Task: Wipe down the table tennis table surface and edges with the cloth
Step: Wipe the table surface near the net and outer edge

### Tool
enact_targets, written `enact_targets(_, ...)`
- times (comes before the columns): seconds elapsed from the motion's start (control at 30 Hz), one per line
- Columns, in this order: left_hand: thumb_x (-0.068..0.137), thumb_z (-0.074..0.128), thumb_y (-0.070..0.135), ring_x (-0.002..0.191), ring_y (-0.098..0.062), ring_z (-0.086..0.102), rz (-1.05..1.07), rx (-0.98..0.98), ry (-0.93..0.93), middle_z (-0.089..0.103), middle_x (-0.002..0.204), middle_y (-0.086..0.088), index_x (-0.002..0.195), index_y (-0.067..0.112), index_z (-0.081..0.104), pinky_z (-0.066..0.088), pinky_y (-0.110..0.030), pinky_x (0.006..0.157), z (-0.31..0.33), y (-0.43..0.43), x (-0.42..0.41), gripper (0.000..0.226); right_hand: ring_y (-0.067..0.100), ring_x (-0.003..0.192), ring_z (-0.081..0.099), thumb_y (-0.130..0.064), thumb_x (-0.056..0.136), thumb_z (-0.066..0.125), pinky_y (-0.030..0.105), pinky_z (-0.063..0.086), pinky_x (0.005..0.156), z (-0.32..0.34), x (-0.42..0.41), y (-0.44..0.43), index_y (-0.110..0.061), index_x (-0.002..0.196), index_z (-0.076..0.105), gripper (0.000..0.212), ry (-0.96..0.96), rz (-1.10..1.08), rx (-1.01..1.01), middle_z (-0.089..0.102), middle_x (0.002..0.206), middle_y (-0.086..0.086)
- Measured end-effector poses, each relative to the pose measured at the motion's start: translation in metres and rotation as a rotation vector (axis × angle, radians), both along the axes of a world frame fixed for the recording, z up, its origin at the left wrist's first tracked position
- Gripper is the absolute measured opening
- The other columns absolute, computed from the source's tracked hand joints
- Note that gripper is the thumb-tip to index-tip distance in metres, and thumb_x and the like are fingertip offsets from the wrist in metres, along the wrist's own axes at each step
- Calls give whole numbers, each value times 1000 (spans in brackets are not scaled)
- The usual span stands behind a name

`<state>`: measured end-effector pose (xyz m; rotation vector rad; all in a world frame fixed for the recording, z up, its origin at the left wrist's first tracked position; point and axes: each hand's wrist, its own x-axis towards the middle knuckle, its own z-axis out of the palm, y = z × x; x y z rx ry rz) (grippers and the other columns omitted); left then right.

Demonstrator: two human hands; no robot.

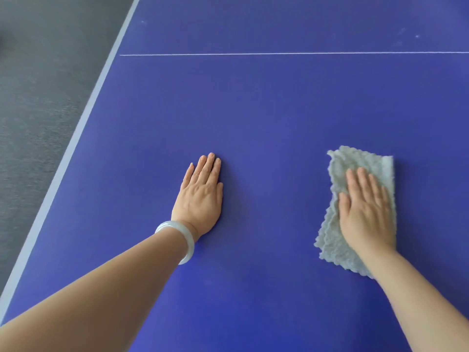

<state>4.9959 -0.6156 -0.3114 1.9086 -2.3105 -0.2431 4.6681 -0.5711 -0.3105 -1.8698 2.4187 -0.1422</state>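
Observation:
The blue table tennis table (266,105) fills most of the view. A grey fluffy cloth (360,161), folded into a rough rectangle, lies flat on it at the right. My right hand (365,212) presses palm-down on the cloth with fingers stretched forward, covering its middle. To the left, my left hand (200,196) rests flat on the bare blue surface, palm down, holding nothing; a pale bangle (181,240) sits on its wrist. The two hands are well apart.
A pale edge stripe (83,123) runs diagonally along the table's left side, with dark grey floor (38,85) beyond it. A thin white line (279,54) crosses the table farther ahead. A few small light specks (417,36) dot the far surface.

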Motion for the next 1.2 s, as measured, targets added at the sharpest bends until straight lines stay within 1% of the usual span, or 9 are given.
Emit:
enact_targets(0.1,105,20,27,152,-17,0,-3,-16,-1,4,165,-2,158,12,11,-9,-30,122,-1,1,0,56,32,151,13,-31,105,23,51,12,122,3,11,16,-7,157,18,58,-48,-279,-19,16,164,16)
enact_targets(0.17,105,21,26,152,-17,0,0,-9,5,5,165,-2,158,12,12,-7,-31,123,0,2,-1,56,35,151,14,-27,105,21,52,10,122,3,66,37,-3,155,20,56,-64,-295,-41,18,162,19)
enact_targets(0.37,105,27,12,152,-17,1,-28,33,96,8,165,-3,157,11,17,-8,-27,122,7,1,2,52,34,152,10,-41,102,23,54,13,122,4,242,104,-5,155,22,65,-88,378,0,15,163,17)
enact_targets(0.5,106,27,11,152,-17,2,-100,57,94,8,165,-1,156,12,18,-9,-21,120,14,8,26,51,24,151,19,-43,103,29,47,21,122,1,188,98,-13,155,30,60,-100,534,-10,24,162,6)
enact_targets(0.67,106,19,33,152,-13,-6,8,38,-14,-1,165,5,158,19,6,-11,-29,121,4,66,54,55,25,151,18,-43,102,13,47,15,123,-3,61,75,-10,156,23,64,-9,50,13,19,163,9)
enact_targets(0.8,105,22,35,152,-12,0,62,-5,20,5,164,6,158,21,13,-8,-29,122,1,69,55,55,29,153,3,-37,104,16,49,9,123,6,104,86,-8,158,8,61,-22,-154,41,4,166,11)
enact_targets(0.93,106,26,29,152,-14,3,44,9,41,9,164,4,157,19,16,-5,-31,123,1,70,60,53,29,153,5,-38,104,25,50,10,121,4,225,146,-8,157,16,62,-49,296,-7,9,165,12)
enact_targets(1.03,106,29,24,152,-15,5,16,0,49,11,164,2,157,17,18,-2,-33,124,2,71,60,52,22,153,7,-39,106,29,46,16,121,2,232,163,-14,156,25,57,-113,612,-7,15,165,5)
enact_targets(1.2,105,29,22,152,-16,9,28,-10,64,15,163,2,156,17,23,1,-34,124,1,72,58,51,15,153,8,-42,105,19,44,16,123,2,71,156,-19,157,21,56,-14,420,8,14,165,-2)
